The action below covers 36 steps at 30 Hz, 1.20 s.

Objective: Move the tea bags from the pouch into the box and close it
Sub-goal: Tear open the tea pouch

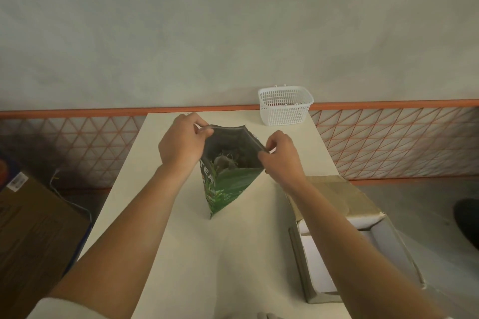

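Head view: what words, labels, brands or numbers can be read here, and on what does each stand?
"TEA": white capitals running down the side of the green pouch.
Other print on the pouch below that: too small to read.
Label on the brown carton on the floor at left: blurred, unreadable.
White basket, open box, table: no text visible.

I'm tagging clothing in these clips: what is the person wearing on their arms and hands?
Both forearms are bare from wrist to near the elbow. The left hand and right hand show no gloves, rings, watch or bracelet. A pale, whitish short sleeve edges the left upper arm at the lower frame border; a sliver of similar fabric shows by the right arm.
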Each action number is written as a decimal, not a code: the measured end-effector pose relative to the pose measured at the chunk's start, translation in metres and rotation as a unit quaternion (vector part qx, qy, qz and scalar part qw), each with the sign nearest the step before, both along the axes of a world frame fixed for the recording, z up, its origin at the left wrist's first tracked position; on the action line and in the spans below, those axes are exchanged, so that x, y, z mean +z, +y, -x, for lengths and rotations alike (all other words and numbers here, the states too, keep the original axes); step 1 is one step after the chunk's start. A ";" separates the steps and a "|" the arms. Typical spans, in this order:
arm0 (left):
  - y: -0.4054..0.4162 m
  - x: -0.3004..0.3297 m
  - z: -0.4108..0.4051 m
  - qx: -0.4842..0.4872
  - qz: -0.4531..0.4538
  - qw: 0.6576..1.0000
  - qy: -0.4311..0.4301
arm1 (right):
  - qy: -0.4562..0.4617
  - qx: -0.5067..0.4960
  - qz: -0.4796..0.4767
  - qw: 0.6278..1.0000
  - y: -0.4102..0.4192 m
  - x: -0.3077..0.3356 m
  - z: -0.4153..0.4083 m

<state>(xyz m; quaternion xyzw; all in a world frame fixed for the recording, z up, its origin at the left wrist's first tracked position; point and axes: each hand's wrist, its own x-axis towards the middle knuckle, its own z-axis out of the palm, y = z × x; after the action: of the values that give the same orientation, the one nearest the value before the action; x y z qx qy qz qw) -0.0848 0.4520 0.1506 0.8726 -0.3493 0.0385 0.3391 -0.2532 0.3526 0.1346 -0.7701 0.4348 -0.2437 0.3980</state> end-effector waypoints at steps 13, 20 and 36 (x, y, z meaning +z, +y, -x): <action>0.024 -0.020 0.031 -0.079 -0.072 0.989 0.103 | -0.070 -0.047 -0.007 0.996 -0.002 -0.018 0.003; 0.030 -0.025 0.025 -0.050 0.084 0.994 0.044 | -0.042 -0.057 0.049 0.996 -0.007 -0.021 0.007; 0.021 -0.041 0.022 -0.171 -0.085 0.974 0.121 | -0.058 0.046 0.173 0.982 -0.001 -0.031 0.006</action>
<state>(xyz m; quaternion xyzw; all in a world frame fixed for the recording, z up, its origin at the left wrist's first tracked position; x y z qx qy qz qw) -0.1070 0.4731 0.1092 0.8240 -0.4515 -0.1560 0.3048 -0.2590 0.3520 0.1041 -0.8310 0.3265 -0.3414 0.2937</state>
